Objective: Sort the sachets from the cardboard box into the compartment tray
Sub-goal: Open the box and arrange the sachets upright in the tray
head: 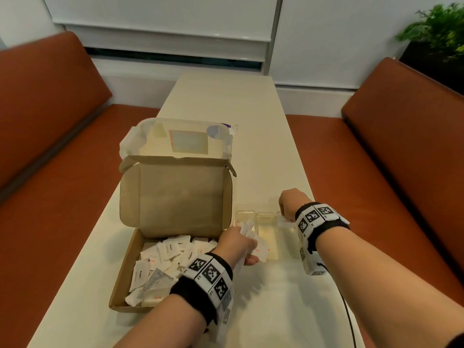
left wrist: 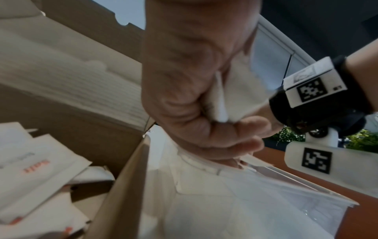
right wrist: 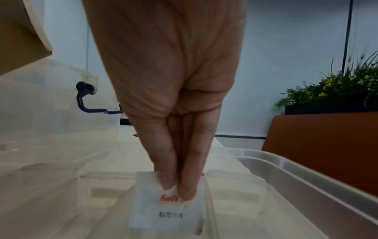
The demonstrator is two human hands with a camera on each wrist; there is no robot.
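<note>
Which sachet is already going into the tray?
The Salt sachet under the right hand, in the tray's rightmost compartment. The left hand grips a bunch; the rest lie in the box.

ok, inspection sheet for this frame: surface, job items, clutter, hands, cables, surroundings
Surface: pale table, bare beyond the items.
Job's things: open cardboard box holding loose sachets, salt and pepper; clear compartment tray right of it.
Clutter: clear lidded tub behind the box.
Grippers: left hand grips a bunch of sachets over the tray; right hand pinches a salt sachet in the tray's right compartment.
Cables: black cable from the right wrist unit.
Surroundings: orange benches, plant.
</note>
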